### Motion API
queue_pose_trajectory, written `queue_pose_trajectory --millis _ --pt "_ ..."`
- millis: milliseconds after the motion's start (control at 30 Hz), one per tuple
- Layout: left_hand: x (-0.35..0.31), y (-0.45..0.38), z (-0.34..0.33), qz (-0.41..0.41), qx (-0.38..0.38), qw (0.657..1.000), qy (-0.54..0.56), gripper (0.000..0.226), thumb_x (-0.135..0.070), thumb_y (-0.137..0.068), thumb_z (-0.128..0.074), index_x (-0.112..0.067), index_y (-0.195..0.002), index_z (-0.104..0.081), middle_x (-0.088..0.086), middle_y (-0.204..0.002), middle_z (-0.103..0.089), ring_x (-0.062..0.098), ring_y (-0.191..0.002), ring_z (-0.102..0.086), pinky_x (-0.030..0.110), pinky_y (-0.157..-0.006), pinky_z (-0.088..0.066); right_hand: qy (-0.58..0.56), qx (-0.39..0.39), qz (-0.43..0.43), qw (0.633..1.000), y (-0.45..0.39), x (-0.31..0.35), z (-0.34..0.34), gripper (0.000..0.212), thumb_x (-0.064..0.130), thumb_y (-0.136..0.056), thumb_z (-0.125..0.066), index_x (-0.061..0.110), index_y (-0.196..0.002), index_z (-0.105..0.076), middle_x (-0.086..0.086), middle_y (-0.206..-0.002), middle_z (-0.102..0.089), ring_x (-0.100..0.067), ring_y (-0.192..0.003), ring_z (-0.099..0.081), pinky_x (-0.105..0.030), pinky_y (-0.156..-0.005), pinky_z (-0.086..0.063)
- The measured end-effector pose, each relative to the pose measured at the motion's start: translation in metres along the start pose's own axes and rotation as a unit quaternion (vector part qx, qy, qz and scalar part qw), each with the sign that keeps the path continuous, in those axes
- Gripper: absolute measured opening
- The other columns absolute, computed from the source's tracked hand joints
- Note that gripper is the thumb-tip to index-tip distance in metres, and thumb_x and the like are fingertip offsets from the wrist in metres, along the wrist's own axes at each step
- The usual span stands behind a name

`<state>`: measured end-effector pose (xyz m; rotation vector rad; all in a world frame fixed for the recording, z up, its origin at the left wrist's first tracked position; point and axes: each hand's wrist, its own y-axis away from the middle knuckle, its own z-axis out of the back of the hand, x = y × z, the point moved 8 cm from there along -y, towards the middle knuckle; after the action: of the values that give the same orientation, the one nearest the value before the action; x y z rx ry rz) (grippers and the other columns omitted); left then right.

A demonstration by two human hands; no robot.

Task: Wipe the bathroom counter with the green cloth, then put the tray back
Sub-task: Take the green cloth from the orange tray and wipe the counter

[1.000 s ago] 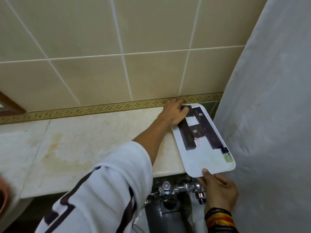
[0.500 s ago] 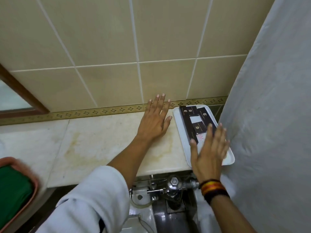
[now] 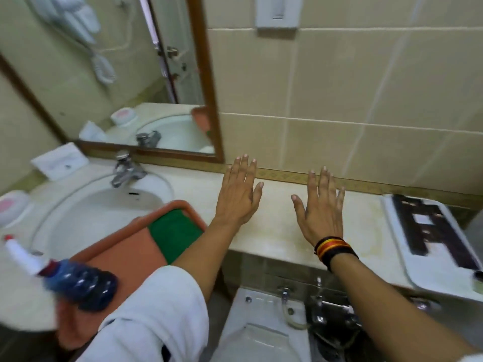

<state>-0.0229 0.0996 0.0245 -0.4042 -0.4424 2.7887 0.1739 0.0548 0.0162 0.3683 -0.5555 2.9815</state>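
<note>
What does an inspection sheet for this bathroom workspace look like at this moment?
Surface: counter bare between the hands, faint yellowish stains.
Job's things: green cloth lies in the orange tray over the sink; white tray with dark packets sits at the counter's right end.
Clutter: blue spray bottle on the orange tray; soap dish at far left.
Hands: left hand and right hand open, flat, empty.
Cables: nothing seen on the counter.
Surroundings: mirror, tiled wall, toilet below.
</note>
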Motion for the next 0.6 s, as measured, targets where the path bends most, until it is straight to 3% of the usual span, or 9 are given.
queue_pose_trajectory --millis 133,233,300,367,467,600 --pt "0.12 0.051 0.037 0.109 0.002 0.994 -0.011 0.055 -0.03 -0.107 -0.039 -0.009 -0.157 -0.036 0.015 -0.163 -0.04 0.03 -0.152 -0.034 0.045 -0.126 -0.028 -0.082 0.055 0.05 0.994 0.019 0.13 -0.04 0.069 0.046 -0.102 -0.041 0.015 -0.16 -0.021 -0.017 -0.165 -0.025 -0.035 -0.151 -0.027 -0.046 -0.122 -0.026" --pt "0.187 0.084 0.037 0.172 0.035 0.984 -0.023 0.039 -0.019 -0.104 -0.045 -0.006 -0.139 -0.057 0.016 -0.136 -0.064 0.032 -0.125 -0.057 0.045 -0.109 -0.046 -0.118 0.121 0.067 0.983 0.043 0.201 -0.074 0.06 0.035 -0.102 -0.045 0.015 -0.156 -0.031 -0.016 -0.154 -0.043 -0.035 -0.137 -0.043 -0.044 -0.111 -0.043" --pt "0.22 0.102 0.028 0.207 0.061 0.976 -0.026 0.033 -0.018 -0.103 -0.047 -0.007 -0.129 -0.063 0.015 -0.124 -0.069 0.031 -0.114 -0.061 0.045 -0.1 -0.052 -0.117 0.166 0.095 0.975 0.06 0.241 -0.096 0.049 0.026 -0.1 -0.046 0.015 -0.147 -0.044 -0.014 -0.136 -0.054 -0.034 -0.123 -0.052 -0.043 -0.096 -0.051" --pt "0.243 0.117 0.013 0.227 0.088 0.97 -0.027 0.033 -0.022 -0.102 -0.051 -0.008 -0.129 -0.063 0.015 -0.124 -0.07 0.031 -0.114 -0.063 0.044 -0.102 -0.052 -0.111 0.209 0.107 0.966 0.076 0.271 -0.12 0.041 0.023 -0.099 -0.044 0.016 -0.139 -0.051 -0.011 -0.124 -0.058 -0.033 -0.113 -0.056 -0.043 -0.088 -0.052" --pt "0.25 0.124 -0.009 0.22 0.121 0.967 -0.047 0.043 -0.031 -0.103 -0.054 -0.008 -0.139 -0.056 0.017 -0.137 -0.062 0.034 -0.127 -0.056 0.046 -0.112 -0.044 -0.073 0.236 0.094 0.964 0.085 0.29 -0.143 0.038 0.02 -0.1 -0.041 0.014 -0.134 -0.057 -0.012 -0.124 -0.062 -0.034 -0.113 -0.059 -0.042 -0.092 -0.053" --pt "0.26 0.119 -0.018 0.223 0.108 0.968 -0.032 0.03 -0.029 -0.098 -0.061 -0.009 -0.121 -0.067 0.016 -0.122 -0.069 0.034 -0.112 -0.064 0.047 -0.1 -0.051 -0.05 0.247 0.058 0.966 0.082 0.296 -0.156 0.036 0.017 -0.098 -0.042 0.013 -0.127 -0.062 -0.016 -0.131 -0.056 -0.037 -0.117 -0.055 -0.042 -0.097 -0.048"
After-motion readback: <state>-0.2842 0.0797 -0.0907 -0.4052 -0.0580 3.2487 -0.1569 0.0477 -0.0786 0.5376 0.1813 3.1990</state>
